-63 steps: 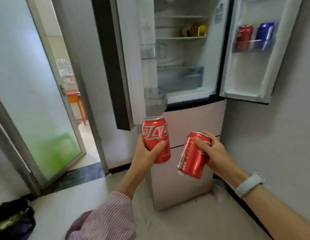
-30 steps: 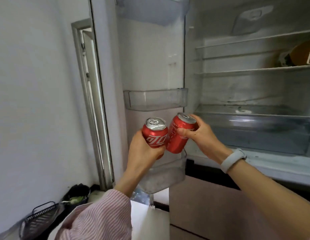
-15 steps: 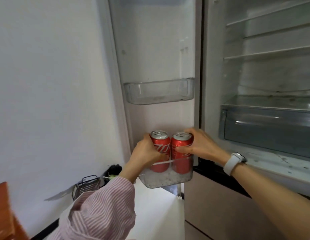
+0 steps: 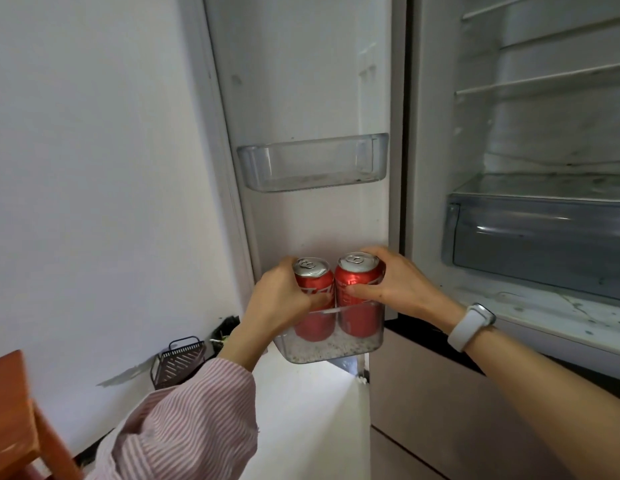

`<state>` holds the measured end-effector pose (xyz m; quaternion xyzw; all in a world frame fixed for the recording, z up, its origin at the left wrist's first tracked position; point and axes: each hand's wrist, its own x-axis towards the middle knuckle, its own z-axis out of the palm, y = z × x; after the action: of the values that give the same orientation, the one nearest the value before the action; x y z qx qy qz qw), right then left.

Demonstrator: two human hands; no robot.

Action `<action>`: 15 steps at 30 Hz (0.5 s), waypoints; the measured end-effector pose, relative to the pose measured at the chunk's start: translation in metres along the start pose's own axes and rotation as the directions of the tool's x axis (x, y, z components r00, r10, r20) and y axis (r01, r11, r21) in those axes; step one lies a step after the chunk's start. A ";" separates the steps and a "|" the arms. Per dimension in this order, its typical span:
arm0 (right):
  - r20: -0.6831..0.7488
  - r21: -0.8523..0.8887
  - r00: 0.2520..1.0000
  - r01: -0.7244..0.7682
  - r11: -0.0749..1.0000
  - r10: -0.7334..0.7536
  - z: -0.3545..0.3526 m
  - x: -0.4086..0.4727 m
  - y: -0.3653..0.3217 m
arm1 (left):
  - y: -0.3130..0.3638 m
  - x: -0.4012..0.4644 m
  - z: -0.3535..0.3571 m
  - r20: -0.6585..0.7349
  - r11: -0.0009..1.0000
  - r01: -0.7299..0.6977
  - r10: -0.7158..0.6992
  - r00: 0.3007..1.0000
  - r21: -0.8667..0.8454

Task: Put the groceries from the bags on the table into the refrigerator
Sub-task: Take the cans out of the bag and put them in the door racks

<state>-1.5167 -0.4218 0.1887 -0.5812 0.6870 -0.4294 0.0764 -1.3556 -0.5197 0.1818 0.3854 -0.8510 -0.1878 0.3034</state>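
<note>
Two red cola cans stand upright side by side in the lower clear door bin [image 4: 336, 349] of the open left refrigerator door. My left hand [image 4: 279, 301] wraps the left can [image 4: 313, 284] from its left side. My right hand [image 4: 396, 287] grips the right can [image 4: 357, 282] from the right, thumb across its front. The cans touch each other, and their lower halves show through the bin's wall.
An empty clear door bin [image 4: 312, 164] hangs above. The refrigerator's inside [image 4: 543, 150] to the right has wire shelves and a grey drawer [image 4: 537, 237]. A black wire basket [image 4: 178, 360] sits on the floor by the white wall. An orange wooden chair [image 4: 14, 410] is at bottom left.
Both hands carried the cans from in front of the refrigerator up to the left door and lowered them into the lower bin. Since half a second ago they have hardly moved.
</note>
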 end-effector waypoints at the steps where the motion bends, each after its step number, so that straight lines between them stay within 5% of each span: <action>1: 0.002 0.008 1.000 0.003 1.000 -0.003 0.002 0.000 0.000 | -0.001 -0.003 0.000 -0.035 1.000 -0.020 0.020 0.999 0.001; 10: 0.010 -0.233 1.000 -0.006 0.972 0.009 0.015 0.005 0.001 | -0.013 -0.002 0.006 -0.132 0.978 -0.166 0.183 0.974 0.128; 15: -0.179 -0.312 0.975 0.074 0.947 -0.135 0.021 -0.004 0.004 | -0.021 -0.011 0.007 -0.181 0.967 -0.229 0.246 0.952 0.113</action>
<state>-1.5058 -0.4289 0.1711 -0.5761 0.7171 -0.3779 -0.1053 -1.3433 -0.5242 0.1606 0.3101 -0.8652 -0.0728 0.3872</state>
